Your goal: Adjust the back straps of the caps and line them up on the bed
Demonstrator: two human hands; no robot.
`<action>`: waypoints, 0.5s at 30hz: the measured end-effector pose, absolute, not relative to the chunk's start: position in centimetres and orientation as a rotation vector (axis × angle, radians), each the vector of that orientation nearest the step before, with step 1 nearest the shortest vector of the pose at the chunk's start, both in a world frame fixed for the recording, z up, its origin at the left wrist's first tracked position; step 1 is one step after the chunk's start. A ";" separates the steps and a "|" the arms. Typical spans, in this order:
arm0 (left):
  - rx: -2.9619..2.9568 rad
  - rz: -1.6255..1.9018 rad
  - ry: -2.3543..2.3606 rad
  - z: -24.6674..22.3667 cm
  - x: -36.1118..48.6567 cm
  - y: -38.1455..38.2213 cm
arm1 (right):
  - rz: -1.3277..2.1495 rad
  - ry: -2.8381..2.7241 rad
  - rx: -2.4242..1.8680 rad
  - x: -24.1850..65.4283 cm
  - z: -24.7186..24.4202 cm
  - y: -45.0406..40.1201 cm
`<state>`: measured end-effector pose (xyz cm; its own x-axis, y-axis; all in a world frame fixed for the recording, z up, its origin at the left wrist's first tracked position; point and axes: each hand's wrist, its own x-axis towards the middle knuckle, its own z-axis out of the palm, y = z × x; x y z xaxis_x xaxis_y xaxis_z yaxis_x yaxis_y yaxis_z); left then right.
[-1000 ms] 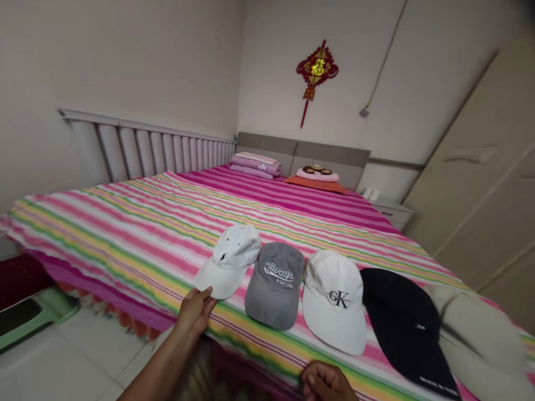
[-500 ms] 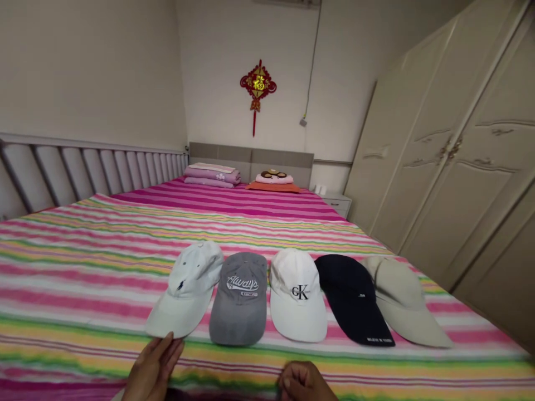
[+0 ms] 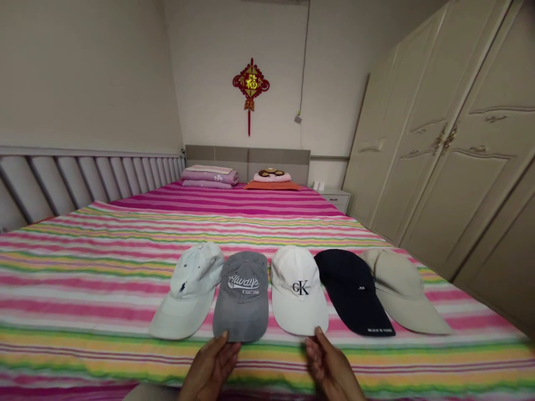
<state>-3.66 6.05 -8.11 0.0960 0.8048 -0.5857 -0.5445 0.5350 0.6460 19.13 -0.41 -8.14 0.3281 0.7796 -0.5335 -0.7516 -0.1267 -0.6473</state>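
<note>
Along the near edge of the bed (image 3: 104,278), in the head view, the left hand (image 3: 211,365) has left the pony-logo cap (image 3: 181,314) for the grey cap (image 3: 241,314); the right hand (image 3: 333,365) has uncurled to the CK cap (image 3: 298,314). Both are half open, thumbs at the brims; whether they grip cannot be told. Handling now centres on this pair.

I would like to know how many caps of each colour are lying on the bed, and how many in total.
Whitish: 2, small-logo cap and CK cap
Grey cap: 1
Dark cap: 1
Beige cap: 1
Total: 5
</note>
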 end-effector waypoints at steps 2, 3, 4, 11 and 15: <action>0.286 1.058 1.049 -8.0 -3.0 6.3 | 1.316 -0.049 -1.080 18.9 -8.0 0.3; 0.282 1.073 1.036 -8.0 -2.7 6.4 | 1.317 -0.059 -1.080 18.8 -8.1 0.6; 0.282 1.086 1.023 -8.0 -2.5 6.5 | 1.316 -0.068 -1.080 18.9 -8.1 0.8; 0.299 1.125 0.976 -8.6 -2.0 6.8 | 1.336 -0.146 -1.132 19.0 -8.3 1.2; 0.319 1.126 0.994 -8.6 -2.2 6.8 | 1.409 -0.219 -1.183 19.5 -8.0 0.5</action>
